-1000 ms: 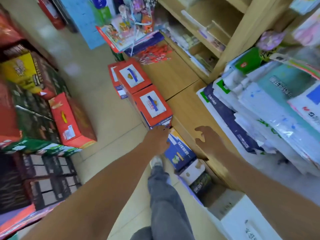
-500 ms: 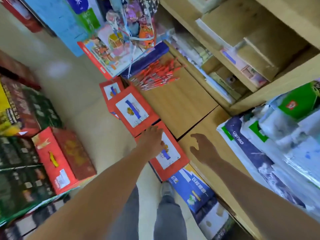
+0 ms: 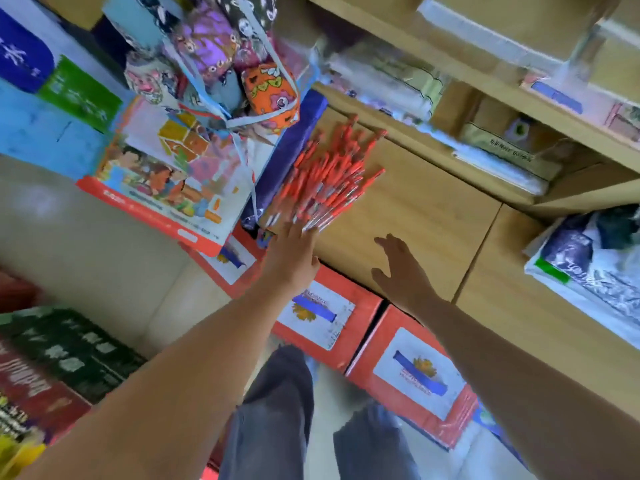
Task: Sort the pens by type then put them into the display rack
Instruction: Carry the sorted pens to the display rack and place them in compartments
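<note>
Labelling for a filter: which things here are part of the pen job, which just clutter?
Job: red pens piled on the wooden counter; left hand at their near ends; right hand open over the counter.
Clutter: red boxes, picture box, hanging pouches, wrapped packs.

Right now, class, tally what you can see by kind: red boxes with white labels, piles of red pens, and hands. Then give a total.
red boxes with white labels: 3
pile of red pens: 1 (single pens too blurred to count)
hands: 2, left hand and right hand
Total: 6
</note>
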Tool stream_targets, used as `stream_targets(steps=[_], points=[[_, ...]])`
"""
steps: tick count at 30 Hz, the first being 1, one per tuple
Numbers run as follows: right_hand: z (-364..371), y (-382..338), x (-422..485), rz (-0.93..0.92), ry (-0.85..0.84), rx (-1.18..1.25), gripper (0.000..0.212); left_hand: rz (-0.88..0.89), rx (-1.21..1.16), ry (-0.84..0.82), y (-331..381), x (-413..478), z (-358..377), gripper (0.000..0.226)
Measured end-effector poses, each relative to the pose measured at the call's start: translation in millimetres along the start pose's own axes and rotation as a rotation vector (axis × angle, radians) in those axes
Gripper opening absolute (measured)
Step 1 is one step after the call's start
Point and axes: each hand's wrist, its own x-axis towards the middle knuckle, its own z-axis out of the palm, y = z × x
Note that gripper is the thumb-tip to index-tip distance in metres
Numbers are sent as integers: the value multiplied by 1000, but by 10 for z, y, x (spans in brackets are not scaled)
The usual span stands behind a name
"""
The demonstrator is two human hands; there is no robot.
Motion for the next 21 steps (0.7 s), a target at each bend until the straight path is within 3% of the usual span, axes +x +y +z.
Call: stream_targets(steps=[6, 12, 17, 21], points=[[100, -262, 745, -43, 98, -9, 71, 88, 8, 75, -334, 732, 27, 70], [-63, -332, 1516, -103, 351, -3, 72, 76, -10, 99, -408, 1208, 122, 74], [-75, -243, 1752, -64, 225, -106, 77, 29, -10, 74, -442, 1309, 259, 86], [0, -104, 1617, -160, 268, -163, 65, 55, -23, 100, -405, 1289, 301, 87]])
